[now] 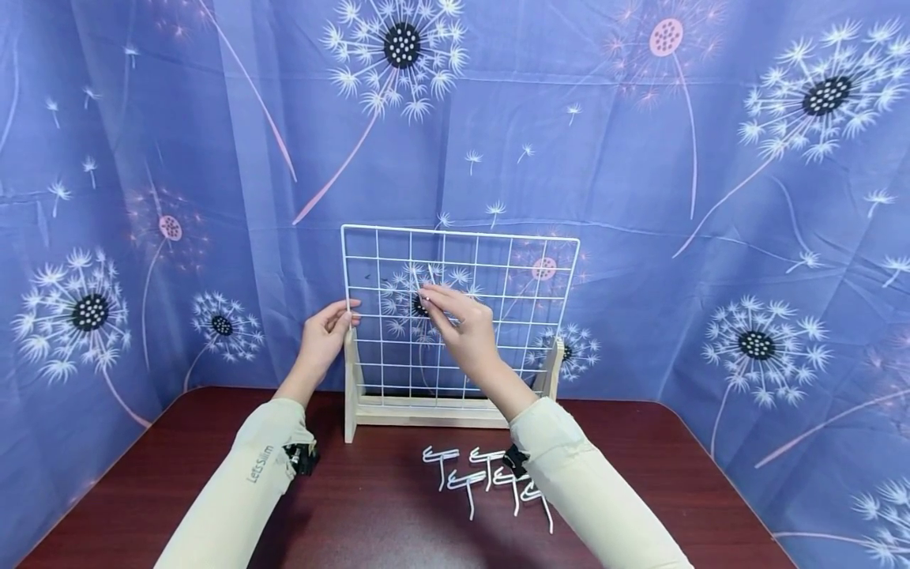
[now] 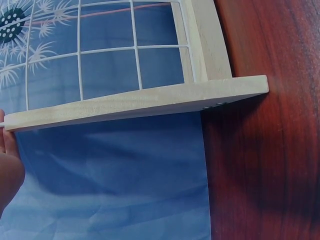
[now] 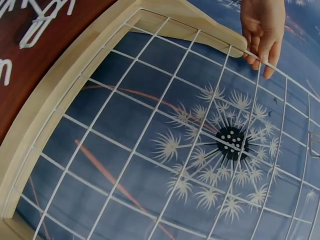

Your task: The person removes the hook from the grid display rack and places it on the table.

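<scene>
A white wire grid panel (image 1: pixel 476 322) stands upright in a wooden stand (image 1: pixel 434 415). At its left edge, just above the wooden upright, my left hand (image 1: pixel 325 336) pinches the side wire between thumb and fingers. That hand (image 3: pixel 263 30) also shows at the top of the right wrist view, and partly at the left border of the left wrist view. My right hand (image 1: pixel 465 324) is in front of the grid's middle, pinching a small white wire hook (image 1: pixel 430 273) at the fingertips. Part of this hook (image 3: pixel 314 145) appears at the right border of the right wrist view.
Several white wire hooks (image 1: pixel 467 479) lie on the dark red table (image 1: pixel 370 506) in front of the stand, some partly behind the right sleeve (image 1: pixel 590 474). A blue dandelion-print curtain (image 1: pixel 626 300) hangs close behind the grid and along both sides.
</scene>
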`<state>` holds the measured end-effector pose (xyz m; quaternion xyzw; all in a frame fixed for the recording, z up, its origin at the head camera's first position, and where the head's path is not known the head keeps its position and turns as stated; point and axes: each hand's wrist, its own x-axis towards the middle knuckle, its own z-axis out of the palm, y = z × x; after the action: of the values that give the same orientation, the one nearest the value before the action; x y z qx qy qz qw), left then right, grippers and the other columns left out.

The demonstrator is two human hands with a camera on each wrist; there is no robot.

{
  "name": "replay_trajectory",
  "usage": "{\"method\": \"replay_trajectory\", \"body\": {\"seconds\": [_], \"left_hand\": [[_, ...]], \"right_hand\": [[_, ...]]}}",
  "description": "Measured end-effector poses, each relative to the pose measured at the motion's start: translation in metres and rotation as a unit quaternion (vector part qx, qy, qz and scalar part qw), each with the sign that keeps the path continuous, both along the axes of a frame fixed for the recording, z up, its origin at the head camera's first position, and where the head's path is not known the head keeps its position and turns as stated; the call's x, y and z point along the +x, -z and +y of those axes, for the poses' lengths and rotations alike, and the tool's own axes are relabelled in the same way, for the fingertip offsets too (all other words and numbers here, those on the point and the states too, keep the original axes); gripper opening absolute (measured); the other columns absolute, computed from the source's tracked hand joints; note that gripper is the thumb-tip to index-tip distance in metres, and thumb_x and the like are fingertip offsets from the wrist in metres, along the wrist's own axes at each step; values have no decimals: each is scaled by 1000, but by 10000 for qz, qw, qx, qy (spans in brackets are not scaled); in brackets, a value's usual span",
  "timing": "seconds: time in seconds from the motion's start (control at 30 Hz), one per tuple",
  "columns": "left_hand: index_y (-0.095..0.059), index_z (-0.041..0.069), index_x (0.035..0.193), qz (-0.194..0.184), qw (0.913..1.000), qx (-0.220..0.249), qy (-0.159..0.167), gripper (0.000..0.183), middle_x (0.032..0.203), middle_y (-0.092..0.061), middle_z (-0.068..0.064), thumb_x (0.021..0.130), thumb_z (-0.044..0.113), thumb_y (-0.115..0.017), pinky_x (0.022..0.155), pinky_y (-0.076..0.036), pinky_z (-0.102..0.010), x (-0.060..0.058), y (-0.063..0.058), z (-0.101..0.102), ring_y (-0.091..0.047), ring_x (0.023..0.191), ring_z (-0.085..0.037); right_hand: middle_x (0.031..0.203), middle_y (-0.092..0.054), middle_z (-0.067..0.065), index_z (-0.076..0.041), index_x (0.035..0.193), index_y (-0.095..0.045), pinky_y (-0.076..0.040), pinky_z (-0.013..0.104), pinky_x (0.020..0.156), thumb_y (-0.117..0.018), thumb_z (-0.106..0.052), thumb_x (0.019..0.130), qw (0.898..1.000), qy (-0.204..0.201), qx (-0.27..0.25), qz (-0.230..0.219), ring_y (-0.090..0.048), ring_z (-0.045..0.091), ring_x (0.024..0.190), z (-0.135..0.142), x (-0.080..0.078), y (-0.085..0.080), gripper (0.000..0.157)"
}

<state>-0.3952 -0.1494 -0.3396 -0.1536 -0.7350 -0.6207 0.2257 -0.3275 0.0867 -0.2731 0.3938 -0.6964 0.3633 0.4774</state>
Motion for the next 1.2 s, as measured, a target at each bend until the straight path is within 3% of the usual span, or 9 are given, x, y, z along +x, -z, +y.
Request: {"method": "replay_trajectory", "body": {"seconds": [0.53,0.8,0.9,1.07,1.2], "left_hand": [[-62,3,126,-118,9999,-20,46,29,109,-66,-24,101,12,-51,74,-47,-14,1,0,0,-64,88,-4],[-62,1,125,-32,10000,-1,45,28,107,-66,-26,100,10,-51,73,-47,-13,-2,2,1,-64,101,-34],[-62,-1,124,25,10000,60,65,28,106,-66,-28,100,8,-51,72,-47,-13,-3,2,1,-64,100,-36],[-61,-5,123,68,9995,234,206,28,106,-63,-33,99,4,-51,72,-47,-12,1,-3,1,-68,90,-19],[-59,-9,123,32,9993,247,288,28,107,-61,-37,99,-1,-49,72,-47,-15,14,-12,2,-66,83,-6]], "right_hand": [[109,-70,15,0,105,-73,-48,22,91,-68,2,86,9995,49,305,-70,-67,25,102,29,15,7,19],[108,-71,13,2,103,-73,-51,27,88,-72,6,81,9989,149,436,52,-68,27,101,50,22,20,22],[108,-70,15,3,104,-73,-51,28,88,-72,9,80,9984,115,539,106,-67,28,101,58,23,26,25],[109,-70,14,3,104,-73,-50,26,89,-70,10,80,9981,32,611,17,-67,28,100,70,26,35,25],[108,-70,15,3,104,-73,-50,25,89,-70,11,79,9979,-96,635,23,-68,30,98,79,31,41,26]]}}
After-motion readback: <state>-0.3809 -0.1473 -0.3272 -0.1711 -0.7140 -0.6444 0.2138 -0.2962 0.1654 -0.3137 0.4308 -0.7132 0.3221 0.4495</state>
